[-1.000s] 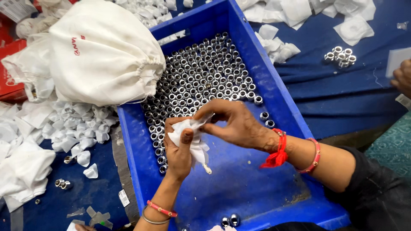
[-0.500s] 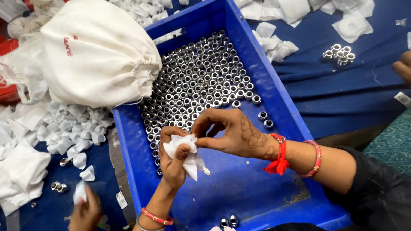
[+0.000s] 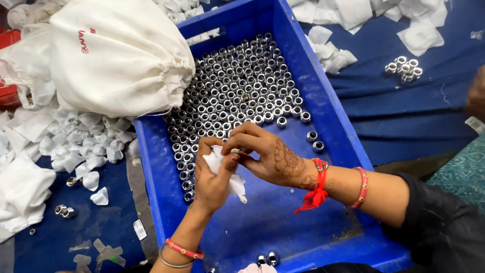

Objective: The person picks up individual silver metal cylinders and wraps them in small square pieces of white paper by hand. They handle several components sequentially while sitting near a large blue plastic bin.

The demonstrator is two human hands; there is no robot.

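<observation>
Head view: left hand (image 3: pixel 209 174) cups a white wrapper (image 3: pixel 218 161) while right hand (image 3: pixel 268 154) pinches it closed, steel rings (image 3: pixel 237 86) at twelve o'clock in the blue crate (image 3: pixel 323 101).

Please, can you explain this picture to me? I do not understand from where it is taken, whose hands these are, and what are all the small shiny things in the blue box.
The picture comes from a camera worn on a person's head, looking down at that person's own two bare hands. There is no machine. The left hand holds a small white cloth piece, and the right hand pinches at the top of it. Whether a ring sits inside the cloth cannot be seen. Both hands are over a blue plastic crate that holds many small shiny metal rings standing in rows. Left of the crate lies a large white drawstring bag and a heap of small white cloth pieces. To the right, on the blue table cover, sits a small cluster of rings.
</observation>
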